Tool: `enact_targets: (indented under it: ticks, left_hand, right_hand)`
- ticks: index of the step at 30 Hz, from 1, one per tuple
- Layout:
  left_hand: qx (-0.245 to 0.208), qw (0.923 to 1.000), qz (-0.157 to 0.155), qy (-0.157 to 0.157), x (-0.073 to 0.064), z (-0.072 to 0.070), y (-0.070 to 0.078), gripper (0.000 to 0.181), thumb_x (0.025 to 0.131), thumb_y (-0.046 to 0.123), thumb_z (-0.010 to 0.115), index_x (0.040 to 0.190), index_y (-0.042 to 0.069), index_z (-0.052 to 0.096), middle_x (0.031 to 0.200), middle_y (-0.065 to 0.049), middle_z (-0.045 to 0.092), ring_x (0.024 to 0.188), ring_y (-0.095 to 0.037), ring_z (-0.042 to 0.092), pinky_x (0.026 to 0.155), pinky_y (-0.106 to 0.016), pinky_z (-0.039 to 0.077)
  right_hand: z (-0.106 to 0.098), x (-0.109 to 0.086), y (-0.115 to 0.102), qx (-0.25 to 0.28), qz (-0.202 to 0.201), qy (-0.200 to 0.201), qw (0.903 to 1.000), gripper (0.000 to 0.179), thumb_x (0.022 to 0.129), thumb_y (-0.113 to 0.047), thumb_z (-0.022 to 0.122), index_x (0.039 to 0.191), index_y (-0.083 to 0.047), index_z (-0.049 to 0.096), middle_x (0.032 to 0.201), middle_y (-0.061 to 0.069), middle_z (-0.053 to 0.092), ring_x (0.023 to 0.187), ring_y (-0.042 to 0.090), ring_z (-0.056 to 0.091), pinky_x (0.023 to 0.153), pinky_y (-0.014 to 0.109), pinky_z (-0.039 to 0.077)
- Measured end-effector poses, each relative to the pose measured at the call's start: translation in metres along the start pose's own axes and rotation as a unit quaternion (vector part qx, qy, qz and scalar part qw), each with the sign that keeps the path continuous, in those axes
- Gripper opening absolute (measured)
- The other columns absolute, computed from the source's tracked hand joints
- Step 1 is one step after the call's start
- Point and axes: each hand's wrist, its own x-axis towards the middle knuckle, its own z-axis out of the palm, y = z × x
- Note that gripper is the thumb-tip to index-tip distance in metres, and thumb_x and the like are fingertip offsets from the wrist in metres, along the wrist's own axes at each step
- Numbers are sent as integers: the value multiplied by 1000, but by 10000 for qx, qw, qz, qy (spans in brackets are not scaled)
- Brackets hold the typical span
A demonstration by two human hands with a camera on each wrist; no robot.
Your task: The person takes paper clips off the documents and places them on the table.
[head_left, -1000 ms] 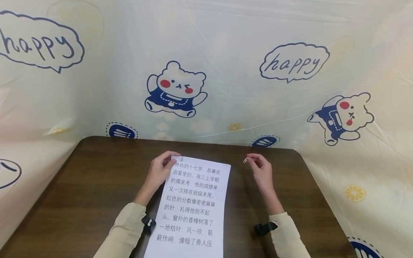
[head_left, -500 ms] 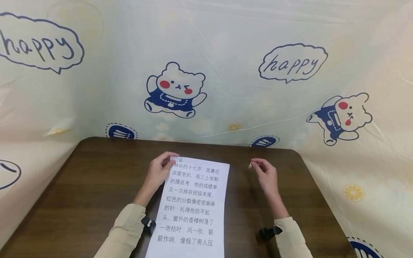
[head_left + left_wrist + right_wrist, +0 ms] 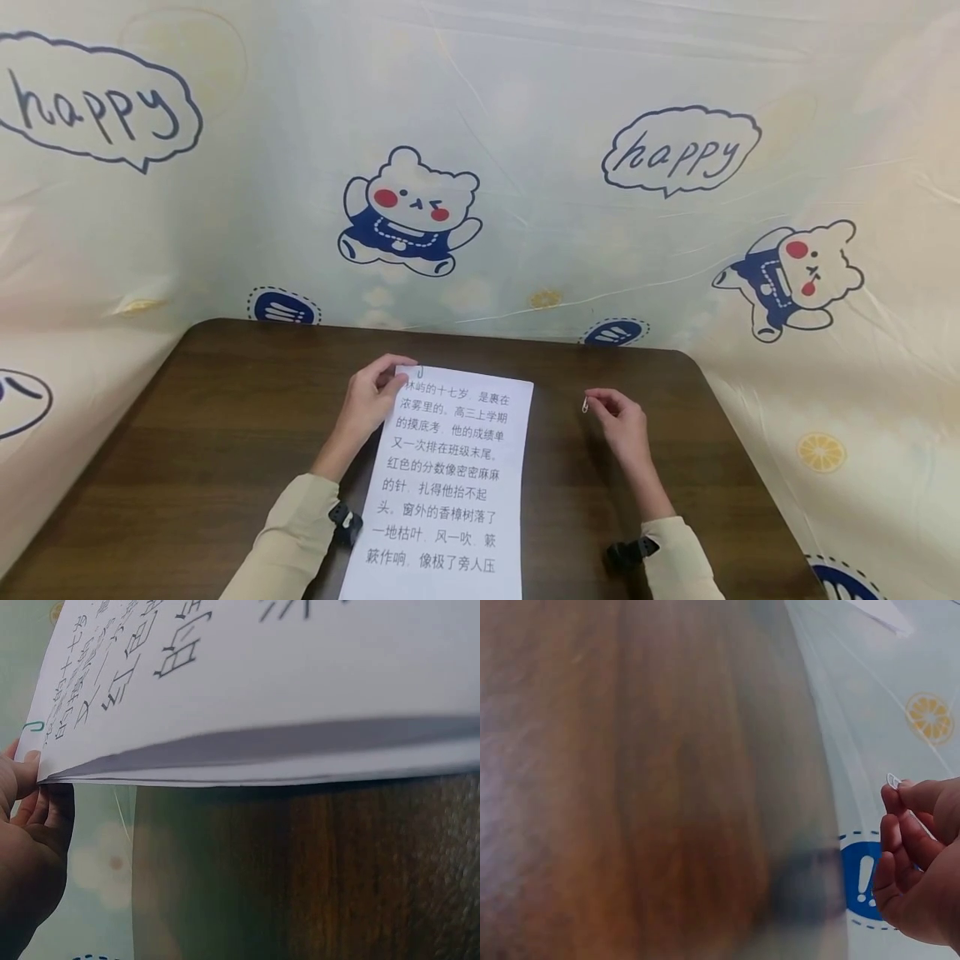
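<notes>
Several sheets of printed paper [image 3: 450, 475] lie in a stack, tilted a little, at the middle of the table. My left hand [image 3: 366, 400] pinches the stack's upper left corner, thumb on top and fingers beneath. A green paper clip [image 3: 34, 726] sits on the top edge just beside that thumb; in the head view it looks like a small dark loop. To the right of the paper, my right hand [image 3: 621, 421] pinches a small white paper clip [image 3: 585, 406] between thumb and forefinger. In the right wrist view this white clip's looped end sticks out past the fingertips.
The dark wooden table [image 3: 187, 467] has rounded far corners. Behind it and at both sides hangs a pale cloth [image 3: 540, 250] printed with bears and lettering. Black straps with small devices [image 3: 632, 552] are on both wrists.
My right hand has moved right and nearer to me, away from the paper, with the white paper clip still in its fingers. The left hand and the sheets have barely shifted.
</notes>
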Motion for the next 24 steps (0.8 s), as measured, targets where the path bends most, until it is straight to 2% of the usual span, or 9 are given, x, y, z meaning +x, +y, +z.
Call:
enact_targets:
  ticks: [6, 12, 24]
  left_hand:
    - [60, 10000, -62, 44, 1, 1, -2, 21, 101, 10, 60, 117, 16, 70, 97, -14, 67, 77, -21, 60, 61, -22, 49]
    - [37, 10000, -63, 17, 2, 1, -1, 22, 101, 10, 59, 119, 16, 69, 99, -14, 67, 78, -21, 60, 62, -22, 50]
    - [29, 10000, -82, -12, 0, 1, -1, 23, 100, 11, 60, 120, 16, 69, 99, -15, 68, 78, -23, 61, 63, -21, 50]
  right_hand:
    - [3, -4, 14, -312, 85, -263, 9991, 15, 96, -18, 68, 104, -8, 76, 94, 11, 74, 75, 9, 56, 65, 20, 46]
    - [4, -9, 24, -789, -223, -714, 9941, 12, 96, -15, 68, 103, -8, 75, 93, 9, 75, 80, 11, 60, 72, 21, 48]
    - [7, -11, 28, -952, -377, -738, 9920, 11, 95, -14, 70, 101, -8, 76, 95, 8, 76, 83, 15, 64, 78, 26, 51]
